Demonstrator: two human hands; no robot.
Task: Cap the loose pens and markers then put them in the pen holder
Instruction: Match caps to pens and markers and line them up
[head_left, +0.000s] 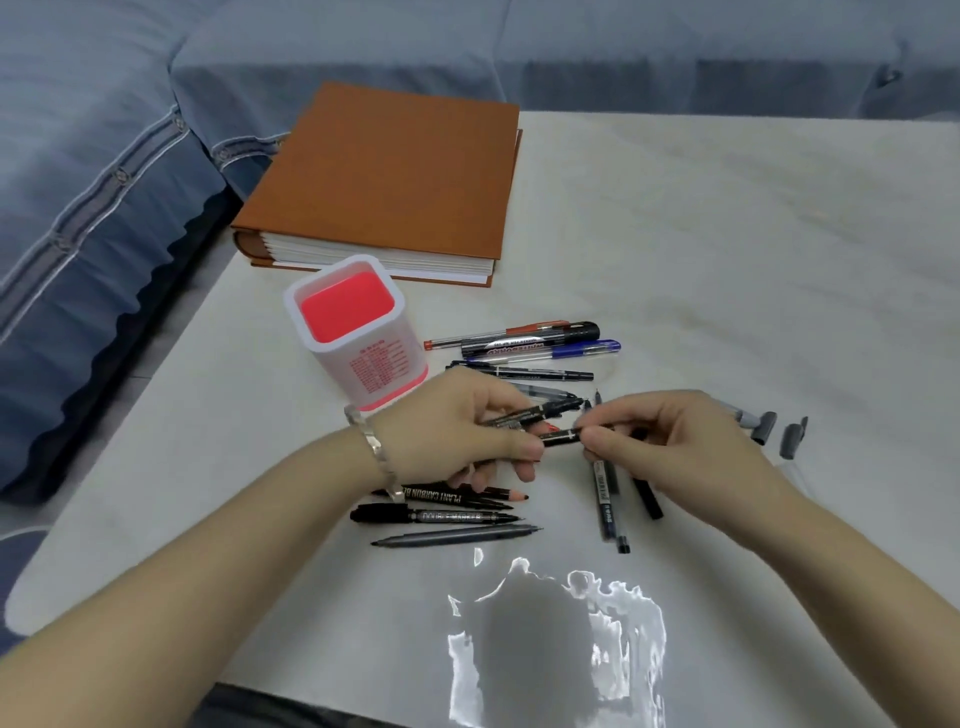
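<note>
Head view: the white pen holder (387, 366) with its pink inside stands near the desk's (727, 249) left edge, just in front of a brown book (395, 171) at the far left corner. Mid-desk, the left hand (452, 431), with a bracelet (375, 448) on its wrist, has its fingers clenched round a black marker (540, 411). Its thumb and the right hand's (670, 441) fingers pinch a black pen (563, 435) between them. A whiteboard marker (530, 340) lies beyond the hands. A pencil (457, 496) and a double marker (441, 516) lie toward the near edge, and two grey caps (763, 426) lie to the right.
</note>
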